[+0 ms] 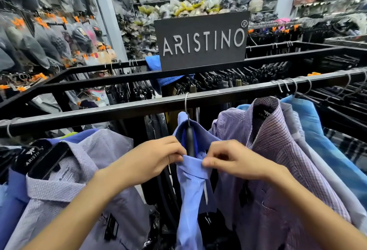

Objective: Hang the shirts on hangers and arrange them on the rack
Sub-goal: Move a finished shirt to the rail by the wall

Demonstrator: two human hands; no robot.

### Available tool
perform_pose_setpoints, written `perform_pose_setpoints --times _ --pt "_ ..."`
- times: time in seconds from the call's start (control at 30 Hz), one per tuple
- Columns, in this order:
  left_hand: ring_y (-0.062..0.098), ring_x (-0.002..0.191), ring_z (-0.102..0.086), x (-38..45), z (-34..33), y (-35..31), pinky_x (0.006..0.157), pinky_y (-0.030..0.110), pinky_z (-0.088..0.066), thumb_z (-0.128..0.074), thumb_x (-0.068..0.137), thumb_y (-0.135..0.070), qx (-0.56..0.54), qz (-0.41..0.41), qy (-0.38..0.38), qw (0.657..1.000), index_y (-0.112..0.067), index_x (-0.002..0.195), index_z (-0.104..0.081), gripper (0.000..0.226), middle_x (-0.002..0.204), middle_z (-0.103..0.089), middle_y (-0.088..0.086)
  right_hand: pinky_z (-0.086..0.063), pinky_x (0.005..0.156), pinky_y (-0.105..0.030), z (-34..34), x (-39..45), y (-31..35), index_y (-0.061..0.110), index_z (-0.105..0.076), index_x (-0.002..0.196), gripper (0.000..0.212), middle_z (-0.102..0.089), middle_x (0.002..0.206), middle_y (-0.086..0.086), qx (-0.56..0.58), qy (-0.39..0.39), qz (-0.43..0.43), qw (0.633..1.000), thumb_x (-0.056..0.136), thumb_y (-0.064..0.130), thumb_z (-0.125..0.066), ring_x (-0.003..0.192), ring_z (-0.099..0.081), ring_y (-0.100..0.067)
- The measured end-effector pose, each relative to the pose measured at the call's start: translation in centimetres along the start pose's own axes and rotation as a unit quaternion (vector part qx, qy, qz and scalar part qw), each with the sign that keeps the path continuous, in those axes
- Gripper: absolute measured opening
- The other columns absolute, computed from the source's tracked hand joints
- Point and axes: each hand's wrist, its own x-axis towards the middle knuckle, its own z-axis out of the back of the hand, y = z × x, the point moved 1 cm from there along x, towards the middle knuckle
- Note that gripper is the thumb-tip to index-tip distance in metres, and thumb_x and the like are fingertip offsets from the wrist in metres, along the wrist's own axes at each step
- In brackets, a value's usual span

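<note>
A light blue shirt [191, 186] hangs on a black hanger [189, 138] whose metal hook sits over the near black rail [119, 111]. My left hand [151, 158] pinches the left side of its collar. My right hand [228, 158] pinches the collar's right side, at the front where the two sides meet. A purple checked shirt [278, 150] hangs just to the right. To the left hangs a pale lilac dotted shirt [83, 174].
More blue and grey shirts [317, 130] crowd the rail's right end. A dark brand sign [202, 39] stands on the rack's middle bar. Dark trousers on clip hangers [228, 81] fill the rack behind. Bagged goods [39, 37] line the left wall.
</note>
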Motion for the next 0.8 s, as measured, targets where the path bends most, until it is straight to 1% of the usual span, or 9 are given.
perform_pose_setpoints --times 0.1,0.17,0.27,0.37,0.47,0.57,0.67,0.73,0.8 --pt "0.01 0.098 -0.064 0.3 -0.5 -0.2 0.086 0.023 -0.049 -0.061 0.1 -0.021 -0.046 0.053 -0.152 0.986 -0.024 0.107 -0.068 0.01 0.109 -0.058 -0.015 -0.043 0.068 -0.017 0.3 0.9 -0.2 0.024 -0.071 0.093 0.006 -0.062 0.079 0.011 -0.024 -0.163 0.04 0.985 0.095 0.029 -0.071 0.068 -0.06 -0.009" --pt "0.007 0.088 -0.066 0.9 -1.1 -0.3 0.081 0.02 -0.05 -0.07 0.093 -0.018 -0.06 0.135 -0.232 0.961 -0.027 0.1 -0.064 0.013 0.105 -0.056 -0.016 -0.043 0.073 -0.014 -0.1 1.9 -0.2 0.02 -0.069 0.11 0.019 -0.057 0.09 0.01 -0.082 -0.229 0.042 0.969 0.092 0.026 -0.075 0.069 -0.059 -0.012" --pt "-0.001 0.082 -0.065 2.1 -1.8 0.0 0.075 0.009 -0.05 -0.074 0.09 -0.022 -0.078 0.221 -0.262 0.936 -0.028 0.101 -0.062 0.018 0.107 -0.053 -0.013 -0.047 0.08 -0.019 -0.2 3.3 -0.5 0.019 -0.067 0.125 0.035 -0.059 0.107 0.004 -0.102 -0.208 -0.001 0.973 0.092 0.029 -0.074 0.064 -0.061 -0.01" --pt "-0.007 0.077 -0.066 3.3 -1.2 0.4 0.074 0.007 -0.049 -0.071 0.091 -0.017 -0.115 0.265 -0.285 0.914 -0.019 0.104 -0.068 0.013 0.105 -0.067 -0.008 -0.049 0.076 -0.021 -0.2 3.9 -0.2 0.017 -0.075 0.107 0.013 -0.07 0.09 0.0 -0.106 -0.186 0.008 0.977 0.096 0.019 -0.069 0.07 -0.067 -0.01" --pt "-0.016 0.074 -0.062 4.2 -0.5 0.8 0.071 0.0 -0.042 -0.067 0.093 -0.017 -0.086 0.286 -0.217 0.93 -0.025 0.099 -0.074 0.013 0.084 -0.071 -0.017 -0.058 0.065 -0.021 -0.2 4.4 -0.1 0.012 -0.071 0.099 0.011 -0.073 0.066 -0.003 0.075 -0.176 -0.056 0.98 0.101 0.01 -0.06 0.055 -0.071 -0.01" --pt "-0.011 0.071 -0.061 4.8 -0.2 1.4 0.069 0.005 -0.042 -0.065 0.095 -0.017 -0.131 0.311 -0.17 0.926 -0.03 0.085 -0.07 0.017 0.08 -0.072 -0.016 -0.058 0.064 -0.019 0.2 5.2 -0.6 0.005 -0.068 0.103 0.013 -0.074 0.072 -0.003 0.179 -0.171 -0.082 0.965 0.104 0.01 -0.055 0.064 -0.074 -0.015" --pt "0.009 0.076 -0.063 5.3 -0.3 2.5 0.075 0.023 -0.048 -0.061 0.098 -0.009 -0.256 0.336 -0.166 0.891 -0.026 0.084 -0.069 0.024 0.082 -0.072 -0.004 -0.051 0.055 -0.015 0.8 6.0 -0.9 0.001 -0.068 0.103 0.018 -0.067 0.073 -0.001 0.202 -0.146 -0.074 0.966 0.104 0.014 -0.055 0.06 -0.067 -0.011" --pt "0.008 0.067 -0.061 5.8 -0.3 2.7 0.068 0.019 -0.049 -0.058 0.099 -0.002 -0.338 0.361 -0.175 0.851 -0.018 0.093 -0.067 0.02 0.078 -0.067 0.0 -0.051 0.056 -0.017 1.2 6.6 -1.0 0.001 -0.07 0.101 0.023 -0.06 0.074 -0.004 0.206 -0.133 -0.062 0.967 0.105 0.018 -0.055 0.059 -0.058 -0.008" --pt "0.007 0.064 -0.061 6.3 -0.3 2.7 0.063 0.019 -0.052 -0.056 0.099 0.004 -0.436 0.386 -0.201 0.788 -0.013 0.106 -0.063 0.019 0.078 -0.065 0.004 -0.048 0.058 -0.02 1.6 7.1 -1.2 0.008 -0.071 0.093 0.024 -0.055 0.072 -0.004 0.183 -0.121 -0.063 0.974 0.105 0.022 -0.056 0.059 -0.052 -0.008"
